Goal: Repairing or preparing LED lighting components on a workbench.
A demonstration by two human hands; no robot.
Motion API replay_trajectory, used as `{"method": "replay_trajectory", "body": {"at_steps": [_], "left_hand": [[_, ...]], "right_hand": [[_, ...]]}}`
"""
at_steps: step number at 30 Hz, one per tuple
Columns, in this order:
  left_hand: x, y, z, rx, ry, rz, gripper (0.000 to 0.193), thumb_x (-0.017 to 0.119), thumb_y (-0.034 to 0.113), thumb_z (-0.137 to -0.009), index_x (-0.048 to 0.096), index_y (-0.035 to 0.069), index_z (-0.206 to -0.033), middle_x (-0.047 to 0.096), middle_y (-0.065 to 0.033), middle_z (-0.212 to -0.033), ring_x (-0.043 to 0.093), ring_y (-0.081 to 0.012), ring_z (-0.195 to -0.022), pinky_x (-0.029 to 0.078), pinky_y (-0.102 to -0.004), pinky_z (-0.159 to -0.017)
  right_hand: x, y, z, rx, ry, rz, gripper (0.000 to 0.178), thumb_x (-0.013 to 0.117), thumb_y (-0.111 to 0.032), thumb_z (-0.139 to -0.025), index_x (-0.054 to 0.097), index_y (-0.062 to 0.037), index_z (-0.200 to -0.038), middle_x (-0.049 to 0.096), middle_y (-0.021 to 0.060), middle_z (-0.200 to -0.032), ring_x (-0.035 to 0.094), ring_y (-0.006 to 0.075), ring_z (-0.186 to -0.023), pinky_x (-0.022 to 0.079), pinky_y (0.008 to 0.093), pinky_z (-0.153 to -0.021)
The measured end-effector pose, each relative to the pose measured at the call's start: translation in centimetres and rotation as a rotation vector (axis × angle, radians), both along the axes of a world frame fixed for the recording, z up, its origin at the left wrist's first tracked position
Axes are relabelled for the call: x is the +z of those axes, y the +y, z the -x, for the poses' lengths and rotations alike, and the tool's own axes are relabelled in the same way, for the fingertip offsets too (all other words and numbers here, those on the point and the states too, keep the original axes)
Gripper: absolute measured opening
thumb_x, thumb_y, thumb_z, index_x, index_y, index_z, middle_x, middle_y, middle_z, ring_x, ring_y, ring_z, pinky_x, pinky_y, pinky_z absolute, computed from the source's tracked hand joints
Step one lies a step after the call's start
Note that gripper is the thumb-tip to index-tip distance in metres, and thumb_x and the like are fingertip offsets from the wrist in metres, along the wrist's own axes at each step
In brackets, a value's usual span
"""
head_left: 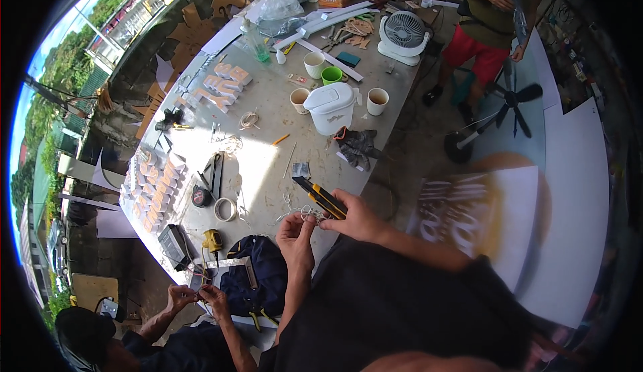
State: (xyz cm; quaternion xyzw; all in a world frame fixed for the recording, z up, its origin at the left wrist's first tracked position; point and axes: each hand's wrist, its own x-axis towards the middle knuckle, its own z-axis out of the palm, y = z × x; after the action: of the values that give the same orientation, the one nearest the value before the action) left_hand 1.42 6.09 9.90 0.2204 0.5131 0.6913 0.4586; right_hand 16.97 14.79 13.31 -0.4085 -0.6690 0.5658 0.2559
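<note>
My right hand [360,218] is closed round a black and yellow utility knife [323,198], which points up and to the left. Close beside it, my left hand [295,234] pinches a tangle of thin white wire [307,211] near the table's edge. The right fingertips also seem to touch the wire. Just past the knife's tip lies a small grey packet [301,169]. A dark glove [358,145] rests on the table further off, by a white lidded pitcher [331,107].
Raised letters [155,188], a tape roll [225,209], cups [377,101] and a white fan [404,35] occupy the metal table [268,151]. At lower left, a co-worker's hands [197,297] handle something small. Another person [479,37] stands at right near a black fan [513,98].
</note>
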Motion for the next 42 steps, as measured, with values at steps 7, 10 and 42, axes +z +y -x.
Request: {"method": "replay_trajectory", "body": {"at_steps": [7, 10, 42], "left_hand": [[-2.2, -0.9, 0.2, -0.062, 0.045, -0.027, 0.03, 0.069, -0.011, -0.095, 0.059, 0.002, -0.12, 0.067, -0.0032, -0.101, 0.065, -0.0111, -0.089, 0.058, -0.0296, -0.087], [-1.9, -1.2, -0.1, -0.095, 0.096, 0.076, 0.037, 0.067, -0.011, -0.094, 0.055, 0.0, -0.127, 0.066, -0.0038, -0.102, 0.064, -0.0104, -0.088, 0.055, -0.0265, -0.083], [-3.3, -1.4, 0.3, -0.03, -0.152, 0.161, 0.02, 0.072, 0.001, -0.097, 0.058, 0.002, -0.112, 0.073, -0.0115, -0.092, 0.073, -0.0184, -0.079, 0.062, -0.0321, -0.079]], "right_hand": [[-1.9, 0.5, 0.1, -0.023, 0.114, 0.194, 0.03, 0.086, -0.01, -0.085, 0.062, -0.0027, -0.102, 0.073, 0.0043, -0.087, 0.069, 0.0104, -0.077, 0.057, 0.0327, -0.073], [-1.3, 0.5, 0.2, -0.003, -0.02, -0.088, 0.04, 0.085, -0.02, -0.082, 0.062, 0.0024, -0.105, 0.073, 0.0181, -0.085, 0.075, 0.0317, -0.08, 0.057, 0.0408, -0.074], [-4.2, 1.1, 0.6, 0.146, -0.126, -0.173, 0.049, 0.086, -0.026, -0.082, 0.066, 0.0035, -0.115, 0.075, 0.0234, -0.102, 0.076, 0.0373, -0.098, 0.058, 0.0429, -0.085]]}}
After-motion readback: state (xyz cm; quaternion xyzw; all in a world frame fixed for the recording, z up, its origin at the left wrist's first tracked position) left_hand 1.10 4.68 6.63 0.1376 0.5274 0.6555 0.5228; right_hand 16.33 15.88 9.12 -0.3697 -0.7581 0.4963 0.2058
